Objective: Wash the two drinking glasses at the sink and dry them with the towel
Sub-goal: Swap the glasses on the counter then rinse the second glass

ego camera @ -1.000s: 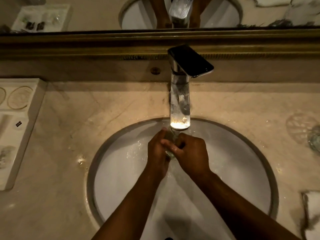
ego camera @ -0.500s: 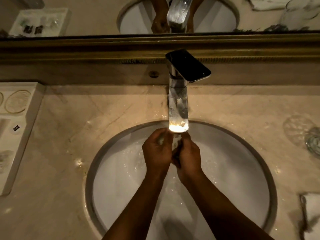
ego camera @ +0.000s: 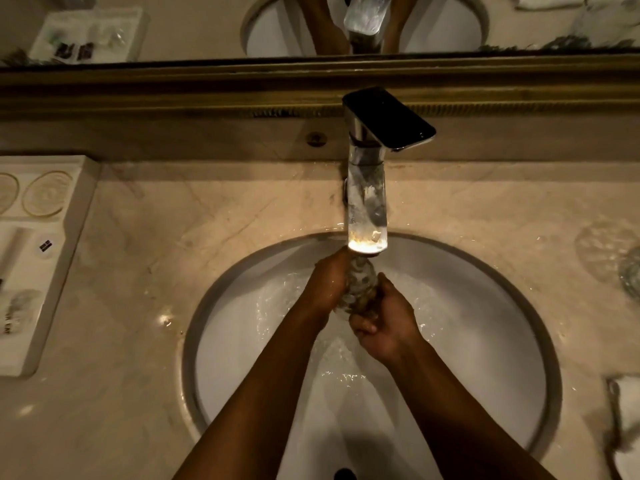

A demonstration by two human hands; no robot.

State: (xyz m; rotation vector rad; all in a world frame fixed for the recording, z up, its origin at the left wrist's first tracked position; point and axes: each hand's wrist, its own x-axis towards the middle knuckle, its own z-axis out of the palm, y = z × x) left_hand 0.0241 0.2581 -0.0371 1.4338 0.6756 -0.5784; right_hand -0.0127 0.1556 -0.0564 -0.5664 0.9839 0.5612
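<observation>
The left hand (ego camera: pixel 327 282) and the right hand (ego camera: pixel 382 327) are both curled around one drinking glass (ego camera: pixel 360 287), held between them directly under the spout of the faucet (ego camera: pixel 367 202), above the back half of the white oval sink (ego camera: pixel 485 341). The glass is clear with a bumpy cut pattern; the left hand grips its upper part, the right hand wraps its lower part, thumb and fingers folded round it. Water glistens over the basin around the hands. A second drinking glass (ego camera: pixel 630 275) stands at the right edge of the bench (ego camera: pixel 138 271), only partly in view. A white towel (ego camera: pixel 627 407) lies near the front right corner. A white tray (ego camera: pixel 38 258) of small toiletries sits along the left edge; its labels are too blurred to read. The bench is beige veined marble, wet near the sink rim, backed by a gilt-framed mirror (ego camera: pixel 207 26) under dim warm light.
</observation>
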